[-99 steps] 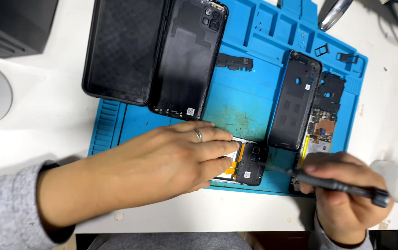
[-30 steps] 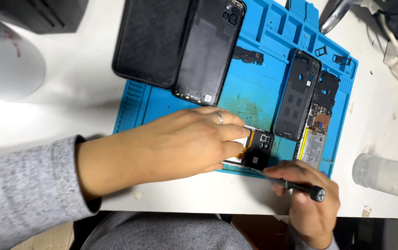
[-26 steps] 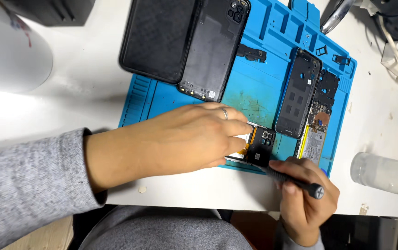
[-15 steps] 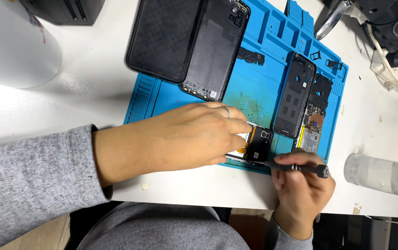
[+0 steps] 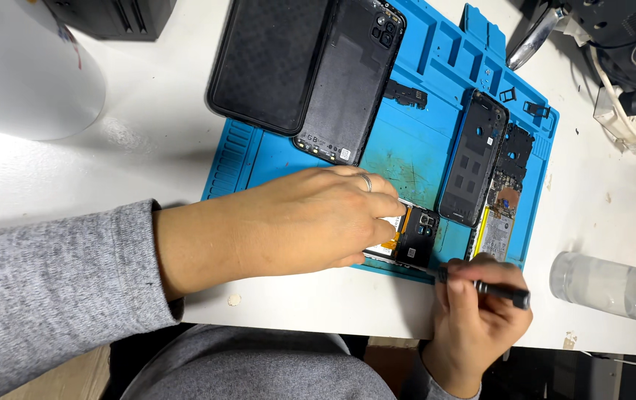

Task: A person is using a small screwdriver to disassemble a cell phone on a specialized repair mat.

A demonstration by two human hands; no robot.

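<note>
My left hand, with a ring on one finger, lies flat over an opened phone at the near edge of the blue work mat, holding it down. Only the phone's top end shows, with black camera parts and an orange strip. My right hand grips a black screwdriver whose tip points at the phone's near right corner.
On the mat lie a black phone case, a black back cover, a phone frame, a circuit board with battery and small loose parts. A clear bottle lies at the right. A white cylinder stands far left. Cables sit top right.
The view has shifted, so everything sits further right and up in frame. My right hand has moved the screwdriver in closer to the phone's corner. My left hand stays on the phone.
</note>
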